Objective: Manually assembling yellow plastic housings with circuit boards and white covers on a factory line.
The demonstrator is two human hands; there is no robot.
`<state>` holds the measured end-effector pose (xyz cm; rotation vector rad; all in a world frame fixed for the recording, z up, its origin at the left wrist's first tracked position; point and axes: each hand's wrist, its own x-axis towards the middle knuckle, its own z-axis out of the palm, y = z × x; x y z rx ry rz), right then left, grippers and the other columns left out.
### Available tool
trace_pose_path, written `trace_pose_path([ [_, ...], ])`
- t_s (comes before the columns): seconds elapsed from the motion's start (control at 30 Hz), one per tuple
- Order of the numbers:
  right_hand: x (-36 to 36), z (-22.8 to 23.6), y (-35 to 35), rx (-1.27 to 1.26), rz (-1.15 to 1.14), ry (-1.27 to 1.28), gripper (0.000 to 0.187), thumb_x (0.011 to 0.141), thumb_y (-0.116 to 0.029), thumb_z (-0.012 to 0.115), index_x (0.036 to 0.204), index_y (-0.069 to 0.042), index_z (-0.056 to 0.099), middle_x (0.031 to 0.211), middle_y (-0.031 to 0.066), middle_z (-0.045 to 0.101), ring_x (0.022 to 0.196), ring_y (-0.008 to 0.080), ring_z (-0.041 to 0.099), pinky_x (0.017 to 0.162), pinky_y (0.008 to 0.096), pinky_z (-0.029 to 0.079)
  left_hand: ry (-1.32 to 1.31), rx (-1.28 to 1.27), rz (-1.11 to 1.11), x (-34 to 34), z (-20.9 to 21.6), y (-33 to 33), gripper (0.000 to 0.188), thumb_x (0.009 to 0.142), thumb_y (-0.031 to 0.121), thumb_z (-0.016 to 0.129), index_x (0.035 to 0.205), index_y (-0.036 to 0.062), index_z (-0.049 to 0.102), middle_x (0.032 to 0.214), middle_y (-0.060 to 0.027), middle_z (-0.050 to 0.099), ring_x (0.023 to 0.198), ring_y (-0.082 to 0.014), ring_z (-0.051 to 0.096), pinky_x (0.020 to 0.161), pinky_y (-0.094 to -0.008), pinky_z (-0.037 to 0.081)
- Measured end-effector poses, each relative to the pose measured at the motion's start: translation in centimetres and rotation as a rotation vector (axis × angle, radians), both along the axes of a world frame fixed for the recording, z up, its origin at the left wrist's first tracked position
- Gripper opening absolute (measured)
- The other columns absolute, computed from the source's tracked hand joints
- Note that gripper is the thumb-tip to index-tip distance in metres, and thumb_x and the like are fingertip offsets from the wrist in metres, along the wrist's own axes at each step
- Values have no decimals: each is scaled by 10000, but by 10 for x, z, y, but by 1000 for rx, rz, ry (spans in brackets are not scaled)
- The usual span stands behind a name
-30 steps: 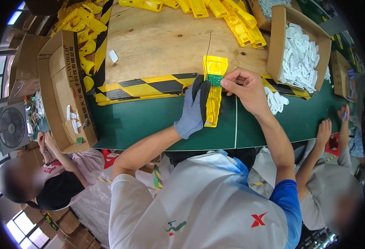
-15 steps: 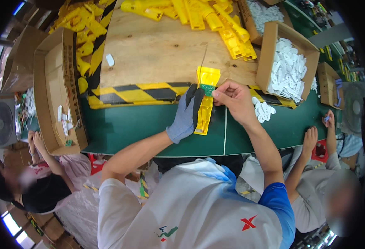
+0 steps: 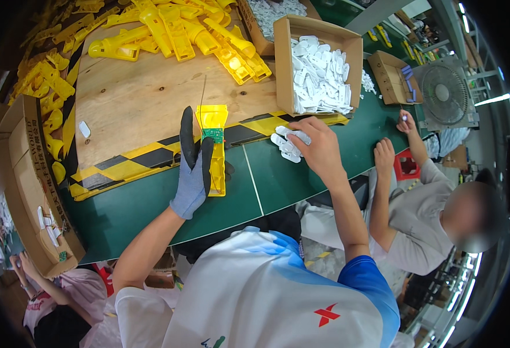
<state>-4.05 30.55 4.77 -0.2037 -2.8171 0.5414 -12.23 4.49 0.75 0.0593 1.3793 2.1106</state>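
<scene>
My left hand, in a grey-blue glove with dark fingers, grips a long yellow plastic housing over the near edge of the board. Inside the housing sits a small green circuit board, and a thin wire sticks up from that area. To the right, my bare right hand is at a small pile of white oval plastic pieces. Its thumb and fingers are closed around one white piece at the top of this pile.
Yellow housings are heaped along the back and left of the wooden board. A carton of white pieces stands back right. Another carton is at the left. Co-workers sit on both sides, one hand resting at the table's right.
My right hand has left the circuit board and moved right to the white pieces. My left hand still holds the housing. The whole view has swung to the right.
</scene>
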Motion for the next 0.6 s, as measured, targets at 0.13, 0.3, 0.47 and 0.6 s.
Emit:
trace_pose_path([
  [0.13, -5, -6, 1, 18, 93, 13, 179, 761, -102, 748, 916, -29, 696, 916, 82, 672, 863, 279, 642, 741, 361, 505, 77, 25, -46, -1, -2, 0, 636, 1012, 278, 485, 1535, 283, 123, 1033, -137, 563, 636, -198, 633, 496, -311, 535],
  [0.3, -9, 1, -8, -37, -20, -79, 180, 793, -107, 744, 946, -26, 699, 841, 99, 685, 772, 234, 664, 702, 331, 513, 23, 34, -52, 0, -1, -3, 505, 1004, 285, 515, 1464, 212, 320, 1016, -93, 621, 666, -150, 633, 538, -276, 540],
  [0.47, -5, -3, -13, -293, -149, -42, 186, 833, -74, 731, 1001, -1, 702, 795, 78, 705, 707, 100, 649, 647, 234, 501, 42, 54, -26, 1, -1, -6, 458, 1002, 277, 521, 1426, 187, 373, 991, -88, 618, 650, -146, 624, 536, -273, 532],
  [0.6, -7, -9, -44, -548, -267, 129, 152, 859, -49, 714, 988, 30, 703, 797, 46, 695, 712, 55, 615, 648, 190, 490, -37, 50, -95, 0, -22, -5, 502, 1001, 307, 516, 1461, 221, 334, 983, -81, 604, 648, -167, 643, 531, -298, 546],
])
